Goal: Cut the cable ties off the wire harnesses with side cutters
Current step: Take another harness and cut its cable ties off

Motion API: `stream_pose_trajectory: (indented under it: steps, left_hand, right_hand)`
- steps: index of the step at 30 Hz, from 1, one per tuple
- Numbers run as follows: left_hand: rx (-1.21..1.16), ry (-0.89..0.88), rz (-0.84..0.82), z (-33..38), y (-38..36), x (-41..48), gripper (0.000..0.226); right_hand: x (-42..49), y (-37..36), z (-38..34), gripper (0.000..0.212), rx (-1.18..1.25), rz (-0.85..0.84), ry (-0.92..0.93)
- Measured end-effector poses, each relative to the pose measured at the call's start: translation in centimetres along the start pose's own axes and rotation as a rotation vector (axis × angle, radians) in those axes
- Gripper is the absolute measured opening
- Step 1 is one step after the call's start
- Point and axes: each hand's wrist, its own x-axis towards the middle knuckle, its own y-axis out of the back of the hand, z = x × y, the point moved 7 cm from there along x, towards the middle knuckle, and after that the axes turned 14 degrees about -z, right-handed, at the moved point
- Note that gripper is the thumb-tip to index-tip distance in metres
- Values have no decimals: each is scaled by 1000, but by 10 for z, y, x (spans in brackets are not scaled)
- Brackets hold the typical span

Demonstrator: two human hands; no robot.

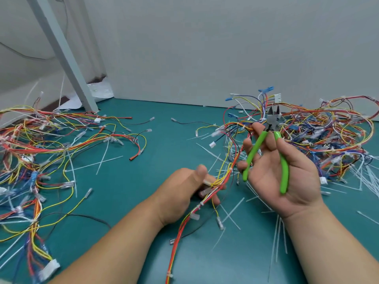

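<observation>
My left hand (180,191) grips a wire harness (220,182) of red, yellow and black wires near the middle of the green mat; the harness trails down toward the near edge and up toward the right pile. My right hand (287,173), palm up, holds green-handled side cutters (266,152). Their handles are spread apart across my palm and fingers, and the metal jaws (273,116) stand open, pointing away from me, above the harness. A small white cable tie (198,207) wraps the harness just below my left hand.
A heap of wire harnesses (328,136) lies at the right, another heap (30,152) at the left. Cut white cable ties (276,238) are scattered over the green mat (127,201). A grey post (67,58) leans at the back left, before the grey wall.
</observation>
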Motion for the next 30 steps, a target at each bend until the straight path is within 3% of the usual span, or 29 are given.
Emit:
stream_pose_trajectory:
  steps: [3, 6, 12, 17, 19, 22, 30]
  left_hand:
    - [229, 84, -37, -4, -10, 1, 32]
    - [348, 64, 70, -2, -6, 2, 33]
    - [82, -94, 471, 5, 27, -8, 26]
    - [-224, -220, 751, -3, 50, -20, 26]
    - [-276, -268, 840, -4, 54, -26, 26]
    - [-251, -324, 962, 4, 62, -35, 22]
    - [13, -452, 1051, 102, 100, -26, 26]
  right_hand:
    - [0, 0, 1, 53, 11, 5, -12]
    - [0, -4, 1, 37, -4, -39, -10]
    - [-2, -6, -1, 24, 4, -82, -9]
    - [-2, -17, 3, 36, -12, -238, -56]
    - [-1, -16, 6, 51, -35, -240, -81]
    - [1, -9, 10, 69, -14, -158, -122]
    - [1, -1, 12, 47, 71, -56, -94]
